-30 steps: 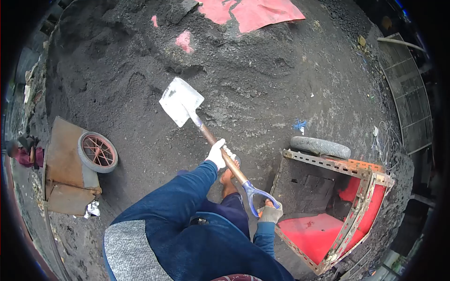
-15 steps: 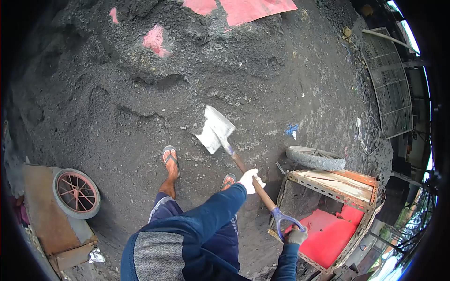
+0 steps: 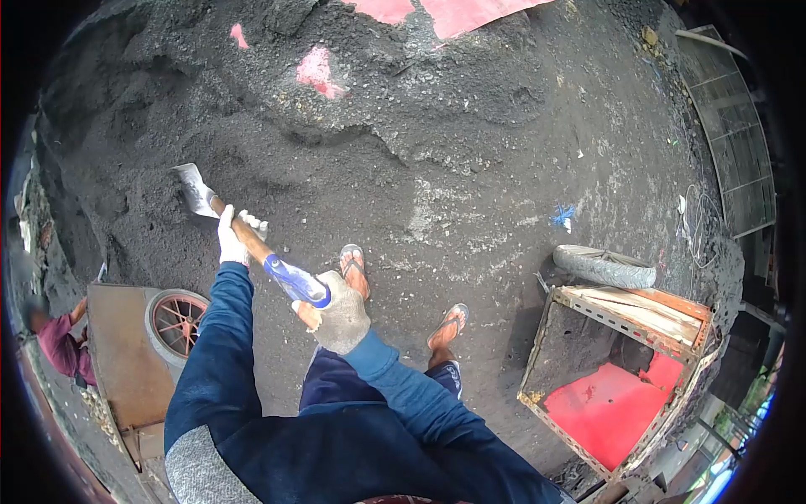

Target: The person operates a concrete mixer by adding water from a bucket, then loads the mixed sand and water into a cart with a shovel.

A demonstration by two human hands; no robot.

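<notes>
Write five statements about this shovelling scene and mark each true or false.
1. The shovel has its blade dug into the dark pile. True.
2. The left hand grips the blue handle. False: the right hand holds it, and the left hand is on the wooden shaft close to the blade.
3. Both hands wear gloves. True.
4. The person wears closed boots. False: open sandals are on the feet.
5. The metal-framed cart on the right is red inside. True.
</notes>
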